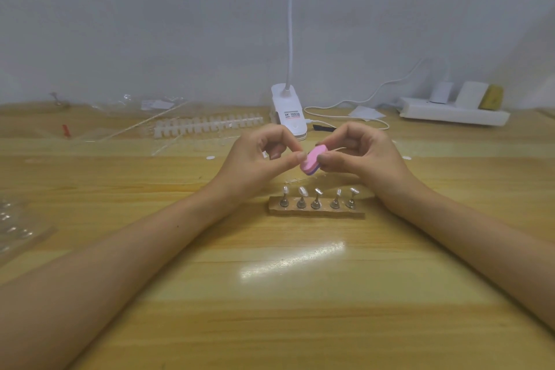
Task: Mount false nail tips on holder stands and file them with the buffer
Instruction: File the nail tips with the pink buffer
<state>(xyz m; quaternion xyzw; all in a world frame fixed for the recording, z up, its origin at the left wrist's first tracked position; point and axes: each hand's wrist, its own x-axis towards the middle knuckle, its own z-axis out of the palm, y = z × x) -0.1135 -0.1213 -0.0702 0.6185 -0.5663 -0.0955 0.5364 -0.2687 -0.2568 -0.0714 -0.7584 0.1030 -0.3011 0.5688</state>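
A pink buffer (pixel 402 160) with a purple underside is held above the table between both hands. My right hand (pixel 363 156) grips it from the right with thumb and fingers. My left hand (pixel 261 159) pinches something small at the buffer's left edge; what it pinches is hidden by the fingertips. In front of the hands a wooden base (pixel 316 211) carries several metal holder stands (pixel 316 201), each topped with a clear nail tip (pixel 302 191).
A white strip of nail tips (pixel 207 125) and clear packaging (pixel 144 117) lie at the back left. A white clip lamp (pixel 288 112) stands behind the hands, its cable running to a power strip (pixel 453 112) at the back right. Clear plastic (pixel 18 225) sits at the left edge.
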